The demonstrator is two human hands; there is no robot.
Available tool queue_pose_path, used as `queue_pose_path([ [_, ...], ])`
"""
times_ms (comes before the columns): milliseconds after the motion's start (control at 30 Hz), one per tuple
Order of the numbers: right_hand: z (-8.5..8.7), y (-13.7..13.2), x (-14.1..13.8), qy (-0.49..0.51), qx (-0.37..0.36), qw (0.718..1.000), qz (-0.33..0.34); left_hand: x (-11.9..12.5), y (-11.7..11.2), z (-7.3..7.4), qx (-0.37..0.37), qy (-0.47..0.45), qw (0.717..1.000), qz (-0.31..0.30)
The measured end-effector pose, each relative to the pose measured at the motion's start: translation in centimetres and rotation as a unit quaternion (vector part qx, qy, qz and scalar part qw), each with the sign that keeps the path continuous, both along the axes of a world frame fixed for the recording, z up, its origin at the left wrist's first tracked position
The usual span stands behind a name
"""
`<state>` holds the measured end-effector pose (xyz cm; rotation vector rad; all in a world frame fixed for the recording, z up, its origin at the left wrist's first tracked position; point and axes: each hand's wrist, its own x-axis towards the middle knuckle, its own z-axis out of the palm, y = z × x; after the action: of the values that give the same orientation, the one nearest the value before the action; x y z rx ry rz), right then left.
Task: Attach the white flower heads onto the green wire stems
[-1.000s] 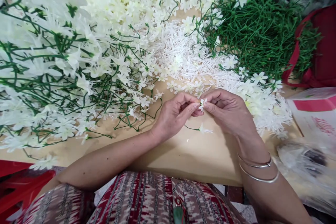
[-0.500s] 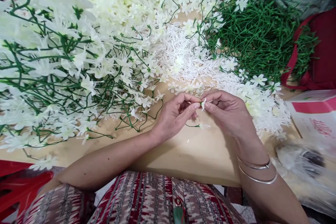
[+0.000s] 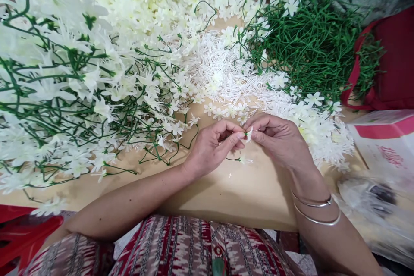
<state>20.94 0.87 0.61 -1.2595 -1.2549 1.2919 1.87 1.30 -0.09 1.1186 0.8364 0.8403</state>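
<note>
Fingertip to fingertip over the table, both my hands pinch one small artificial flower. My left hand is closed on its green stem end. On the petal side, my right hand closes thumb and forefinger at the white petals and thin stamens. Just below the fingers a green stem with a white tip lies on the table. Behind my hands are loose white flower heads and a spread of thin white stamen pieces.
Assembled white flowers on green stems fill the left side. A heap of bare green stems lies at the back right, against a red bag. A white and red box and a clear plastic bag sit at the right.
My hands stay together on the flower, with only slight finger movement around it. The whole view has shifted a little, so the surroundings appear slightly farther left.
</note>
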Motion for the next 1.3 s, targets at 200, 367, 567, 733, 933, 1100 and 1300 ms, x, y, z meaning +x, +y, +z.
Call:
queue_pose_path([
  [200, 0.0, 0.1, -0.1, -0.002, 0.02, 1.0, 0.009, 0.0, -0.2, 0.1, -0.003, 0.01, 1.0, 0.005],
  [367, 0.0, 0.1, -0.4, -0.007, 0.015, 1.0, -0.002, 0.4, -0.1, -0.1, -0.013, 0.002, 1.0, 0.011],
  [567, 0.1, 0.1, -0.1, 0.079, -0.002, 0.995, -0.057, -1.5, 2.4, 1.3, -0.132, -0.149, 0.98, -0.028],
  [733, 0.8, 0.1, 0.5, 0.043, 0.049, 0.989, -0.131, -3.0, 3.6, 1.4, -0.156, -0.173, 0.972, -0.023],
  [933, 0.1, -0.1, 0.2, -0.093, 0.106, 0.979, -0.146, -1.3, 1.1, 0.3, -0.316, -0.301, 0.876, -0.205],
  [1100, -0.6, 0.1, 0.2, -0.242, 0.191, 0.942, -0.134, -2.0, 0.6, 1.9, -0.347, -0.333, 0.822, -0.305],
  [1300, -1.2, 1.0, 0.1, -0.373, 0.263, 0.881, -0.122, -3.8, 2.9, 4.8, -0.27, -0.332, 0.901, -0.071],
])
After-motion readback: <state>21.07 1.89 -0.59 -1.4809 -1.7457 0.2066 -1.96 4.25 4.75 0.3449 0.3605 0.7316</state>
